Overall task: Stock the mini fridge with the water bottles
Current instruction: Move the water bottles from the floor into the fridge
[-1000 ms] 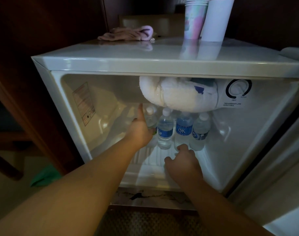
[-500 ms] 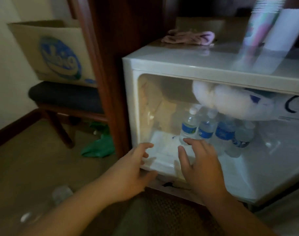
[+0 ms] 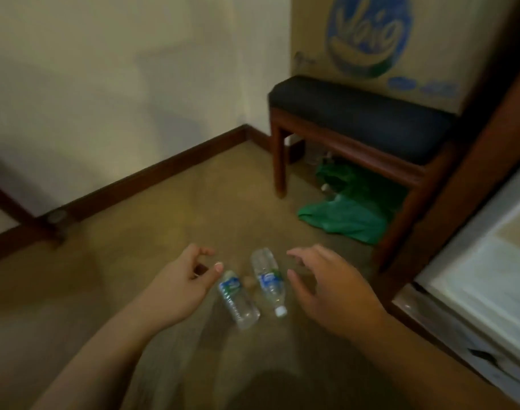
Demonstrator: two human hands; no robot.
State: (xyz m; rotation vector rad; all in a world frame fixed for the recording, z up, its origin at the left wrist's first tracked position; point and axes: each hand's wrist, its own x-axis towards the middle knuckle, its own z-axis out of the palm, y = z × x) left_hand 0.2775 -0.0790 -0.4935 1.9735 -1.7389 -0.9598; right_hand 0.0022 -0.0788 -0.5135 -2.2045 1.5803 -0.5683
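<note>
Two small clear water bottles lie on the tan floor (image 3: 164, 208) side by side: left bottle (image 3: 237, 295) beside right bottle (image 3: 268, 280), blue-green labels, right one's white cap toward the camera. Left hand (image 3: 183, 281) hovers just left of them, fingers loosely curled, holding nothing; right hand (image 3: 326, 287) hovers just right, fingers spread. View has swung away from the fridge interior seen half a second ago; both hands have left it. Mini fridge (image 3: 483, 279) is cut off at right edge. Frame is motion-blurred; the left bottle's cap is hard to make out.
</note>
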